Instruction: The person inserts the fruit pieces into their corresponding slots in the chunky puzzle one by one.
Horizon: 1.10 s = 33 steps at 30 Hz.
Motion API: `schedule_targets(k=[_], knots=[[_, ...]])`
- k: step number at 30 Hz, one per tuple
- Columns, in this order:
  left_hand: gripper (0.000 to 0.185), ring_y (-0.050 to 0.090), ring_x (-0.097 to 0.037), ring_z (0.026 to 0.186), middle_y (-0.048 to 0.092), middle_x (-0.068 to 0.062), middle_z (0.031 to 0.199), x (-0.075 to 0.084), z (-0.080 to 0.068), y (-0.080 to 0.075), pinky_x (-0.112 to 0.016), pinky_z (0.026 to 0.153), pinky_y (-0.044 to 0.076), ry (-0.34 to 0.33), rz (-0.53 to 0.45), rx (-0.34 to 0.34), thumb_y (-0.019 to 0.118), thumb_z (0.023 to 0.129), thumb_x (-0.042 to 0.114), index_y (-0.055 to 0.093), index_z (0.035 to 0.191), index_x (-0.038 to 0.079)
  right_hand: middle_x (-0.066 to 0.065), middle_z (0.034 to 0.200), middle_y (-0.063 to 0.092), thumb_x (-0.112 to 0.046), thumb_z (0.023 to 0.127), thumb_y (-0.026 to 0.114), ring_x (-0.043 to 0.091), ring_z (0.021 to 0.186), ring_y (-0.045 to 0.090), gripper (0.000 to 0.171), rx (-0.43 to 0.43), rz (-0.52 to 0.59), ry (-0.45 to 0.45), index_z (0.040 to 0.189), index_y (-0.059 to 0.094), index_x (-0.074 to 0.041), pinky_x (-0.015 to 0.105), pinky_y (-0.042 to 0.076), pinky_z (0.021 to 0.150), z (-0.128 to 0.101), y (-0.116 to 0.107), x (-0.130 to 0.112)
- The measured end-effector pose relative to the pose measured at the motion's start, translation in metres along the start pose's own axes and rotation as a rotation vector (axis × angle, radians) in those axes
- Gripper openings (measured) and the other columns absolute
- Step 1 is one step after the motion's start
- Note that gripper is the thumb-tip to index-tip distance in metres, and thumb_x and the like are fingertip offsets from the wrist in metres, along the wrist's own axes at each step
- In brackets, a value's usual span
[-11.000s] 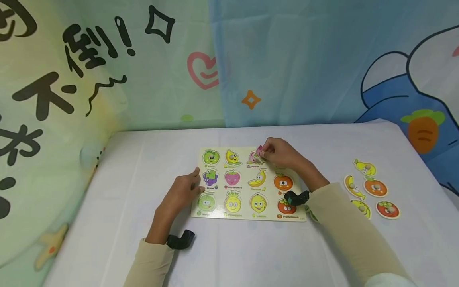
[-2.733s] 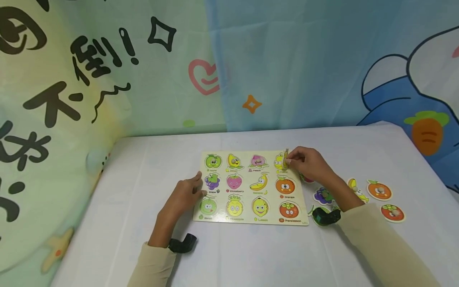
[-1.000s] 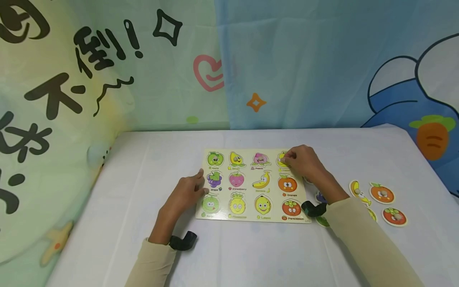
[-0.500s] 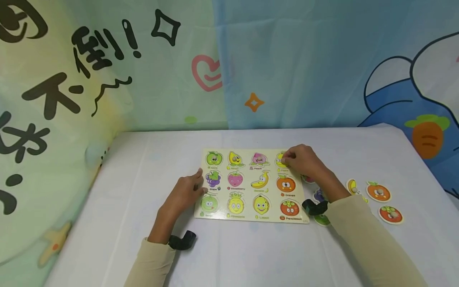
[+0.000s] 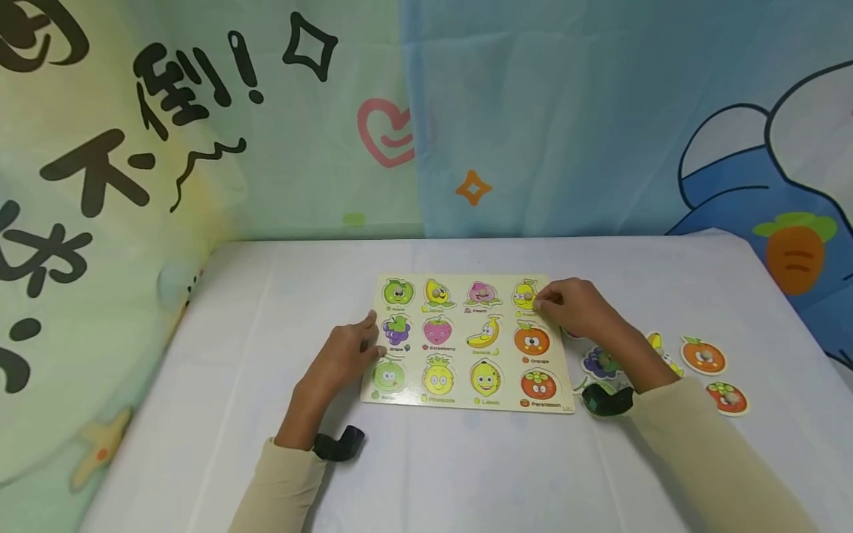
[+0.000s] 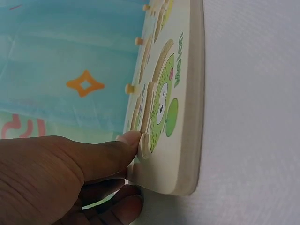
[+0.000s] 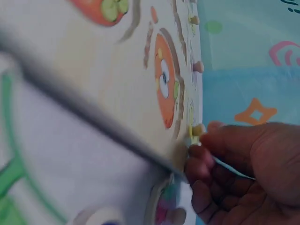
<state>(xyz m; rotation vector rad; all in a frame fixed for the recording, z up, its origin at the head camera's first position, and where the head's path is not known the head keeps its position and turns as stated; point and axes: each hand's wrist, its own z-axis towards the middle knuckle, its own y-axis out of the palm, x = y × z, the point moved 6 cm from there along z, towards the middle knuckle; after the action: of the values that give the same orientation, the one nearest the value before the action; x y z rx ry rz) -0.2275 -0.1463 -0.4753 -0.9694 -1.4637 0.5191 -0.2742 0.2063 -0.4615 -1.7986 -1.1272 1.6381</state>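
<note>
While its sleeve [image 5: 280,488] is cut off by the bottom edge, we log the left hand [image 5: 341,357] with its grip pinching the left edge of the puzzle board [image 5: 463,389], thumb on top; its other fingertips are partly hidden in the left wrist view. Board sits on the white-covered tabletop [image 5: 466,474]; we find most small labels hard to read. Pear piece [image 5: 525,294] is at the top-right picture. Right hand [image 5: 581,306] covers some of the right edge, fingertips at the pear; we can't tell if that grip pinches the knob [image 7: 198,129] or only touches. Further right, we get a grape piece [image 5: 600,363], a green piece mostly behind the black wrist mount [image 5: 608,400], a banana piece [image 5: 656,343] half behind the forearm, a whole orange piece [image 5: 703,357] and a persimmon piece [image 5: 729,398], sleeve-clipped.
</note>
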Motion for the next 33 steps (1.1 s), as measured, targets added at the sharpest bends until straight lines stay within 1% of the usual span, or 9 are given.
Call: schedule_targets(k=[3, 7, 14, 18, 20, 22, 26, 29, 33], knots=[[0.054, 0.035, -0.028, 0.137, 0.035, -0.005, 0.151, 0.001, 0.000, -0.001, -0.031, 0.080, 0.047, -0.001, 0.001, -0.001, 0.070, 0.091, 0.014, 0.049, 0.140, 0.004, 0.016, 0.101, 0.064, -0.016, 0.097, 0.057, 0.024, 0.074, 0.057, 0.028, -0.003, 0.019, 0.011, 0.119, 0.063, 0.002, 0.031, 0.047, 0.057, -0.007, -0.003, 0.004], [0.054, 0.035, -0.029, 0.137, 0.035, -0.005, 0.151, 0.002, 0.000, -0.001, -0.035, 0.089, 0.048, -0.001, 0.009, 0.000, 0.070, 0.091, 0.014, 0.050, 0.139, 0.004, 0.012, 0.094, 0.065, -0.016, 0.098, 0.058, 0.020, 0.063, 0.057, 0.028, 0.035, 0.040, -0.018, 0.121, 0.062, 0.001, 0.032, 0.047, 0.056, -0.017, -0.010, 0.007], [0.055, 0.034, -0.029, 0.138, 0.034, -0.004, 0.151, 0.001, 0.000, 0.001, -0.037, 0.095, 0.045, -0.013, -0.003, -0.016, 0.071, 0.091, 0.015, 0.049, 0.140, 0.004, 0.011, 0.095, 0.066, -0.021, 0.097, 0.061, 0.025, 0.083, 0.059, 0.030, 0.115, 0.029, -0.017, 0.119, 0.064, 0.000, 0.036, 0.050, 0.071, -0.037, -0.019, 0.018], [0.053, 0.037, -0.030, 0.136, 0.036, -0.005, 0.150, 0.001, 0.001, 0.000, -0.037, 0.093, 0.047, -0.002, 0.018, -0.007, 0.072, 0.090, 0.015, 0.052, 0.138, 0.004, 0.010, 0.094, 0.067, -0.021, 0.096, 0.063, 0.024, 0.084, 0.059, 0.028, 0.149, 0.005, 0.025, 0.117, 0.065, -0.002, 0.038, 0.051, 0.071, -0.048, -0.019, 0.025], [0.052, 0.037, -0.030, 0.136, 0.036, -0.006, 0.150, 0.001, 0.001, -0.001, -0.038, 0.096, 0.046, 0.005, 0.025, -0.002, 0.072, 0.090, 0.015, 0.053, 0.137, 0.003, 0.010, 0.093, 0.067, -0.022, 0.096, 0.063, 0.025, 0.083, 0.058, 0.028, 0.151, -0.012, 0.043, 0.116, 0.065, -0.002, 0.039, 0.050, 0.070, -0.054, -0.020, 0.028], [0.051, 0.037, -0.030, 0.136, 0.037, -0.006, 0.150, 0.001, 0.001, -0.001, -0.040, 0.099, 0.043, 0.009, 0.026, -0.002, 0.072, 0.090, 0.015, 0.054, 0.136, 0.003, 0.009, 0.090, 0.065, -0.023, 0.095, 0.063, 0.024, 0.082, 0.056, 0.028, 0.143, -0.040, 0.061, 0.114, 0.066, -0.002, 0.039, 0.049, 0.070, -0.059, -0.021, 0.030], [0.051, 0.036, -0.031, 0.137, 0.037, -0.007, 0.150, 0.001, 0.000, -0.001, -0.043, 0.103, 0.038, 0.015, 0.021, -0.007, 0.071, 0.090, 0.015, 0.054, 0.136, 0.003, 0.007, 0.081, 0.060, -0.019, 0.094, 0.064, 0.023, 0.076, 0.052, 0.026, 0.083, -0.077, 0.067, 0.109, 0.066, 0.002, 0.036, 0.045, 0.067, -0.067, -0.021, 0.034], [0.051, 0.035, -0.030, 0.137, 0.037, -0.007, 0.150, 0.001, 0.000, -0.001, -0.042, 0.101, 0.041, 0.021, 0.017, -0.006, 0.071, 0.090, 0.014, 0.053, 0.136, 0.003, 0.004, 0.075, 0.057, -0.018, 0.093, 0.064, 0.021, 0.073, 0.052, 0.021, 0.035, -0.091, 0.097, 0.100, 0.066, 0.002, 0.034, 0.045, 0.064, -0.073, -0.020, 0.038], [0.051, 0.037, -0.031, 0.136, 0.038, -0.008, 0.149, 0.002, 0.000, 0.000, -0.038, 0.093, 0.047, 0.030, 0.018, 0.002, 0.072, 0.089, 0.014, 0.054, 0.136, 0.003, 0.003, 0.073, 0.055, -0.022, 0.093, 0.066, 0.020, 0.072, 0.051, 0.021, -0.019, -0.104, 0.145, 0.089, 0.065, -0.002, 0.033, 0.044, 0.062, -0.078, -0.018, 0.044]])
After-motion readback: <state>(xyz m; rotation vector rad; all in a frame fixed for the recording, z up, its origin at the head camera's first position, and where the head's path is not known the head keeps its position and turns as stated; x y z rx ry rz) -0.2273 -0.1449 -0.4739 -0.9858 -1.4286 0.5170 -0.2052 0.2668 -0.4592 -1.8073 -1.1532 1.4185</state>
